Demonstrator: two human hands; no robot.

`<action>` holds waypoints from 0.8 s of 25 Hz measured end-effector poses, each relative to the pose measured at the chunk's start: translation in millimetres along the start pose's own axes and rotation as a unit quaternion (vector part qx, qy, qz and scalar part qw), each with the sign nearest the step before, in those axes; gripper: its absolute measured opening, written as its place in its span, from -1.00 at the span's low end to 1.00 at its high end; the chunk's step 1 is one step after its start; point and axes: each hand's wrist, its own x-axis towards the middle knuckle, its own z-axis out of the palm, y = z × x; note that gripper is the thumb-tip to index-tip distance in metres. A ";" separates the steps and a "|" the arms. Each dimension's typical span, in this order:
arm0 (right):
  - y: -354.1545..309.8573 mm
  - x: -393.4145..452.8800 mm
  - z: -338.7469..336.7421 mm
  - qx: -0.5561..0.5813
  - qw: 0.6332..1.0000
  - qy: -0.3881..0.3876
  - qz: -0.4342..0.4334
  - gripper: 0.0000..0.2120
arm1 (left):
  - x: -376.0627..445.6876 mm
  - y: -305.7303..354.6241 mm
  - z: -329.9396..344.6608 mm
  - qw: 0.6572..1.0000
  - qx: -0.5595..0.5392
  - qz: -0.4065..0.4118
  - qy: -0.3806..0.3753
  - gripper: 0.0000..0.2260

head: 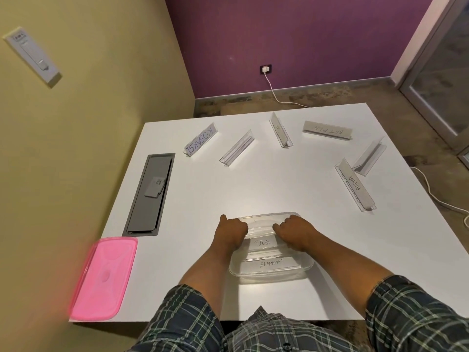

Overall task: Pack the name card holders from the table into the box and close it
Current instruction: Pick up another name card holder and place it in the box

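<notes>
A clear plastic box (302,271) stands at the near middle of the white table (203,194). Inside it lie a holder marked ELEPHANT (271,264) and one marked DOG (262,243). My left hand (232,233) and my right hand (295,232) are both in the box, fingers curled on the two ends of the DOG holder, as far as I can tell. Several holders remain on the table: KOSAKSI (200,143), a blank one (237,148), an upright one (280,130), BATMAN (327,130), another blank one (369,158) and ALPHA (355,185). The pink lid (104,280) lies at the near left corner.
A grey cable hatch (149,194) is set into the table's left side. A yellow wall runs close along the left edge. A white cable (431,191) trails over the floor to the right of the table.
</notes>
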 end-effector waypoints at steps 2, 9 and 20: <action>-0.3 0.3 4.5 0.000 1.000 -0.005 0.000 -0.72 | 0.2 0.9 -1.7 1.000 0.000 0.001 0.004 -0.72; 3.2 1.4 0.6 0.018 0.999 -0.032 -0.020 -0.69 | 0.2 -1.6 -11.0 0.999 -0.024 0.034 -0.007 -0.90; 39.8 22.6 -32.1 0.093 0.957 0.274 -0.016 -0.67 | 21.3 -35.7 -37.3 0.951 -0.248 -0.101 0.156 -0.74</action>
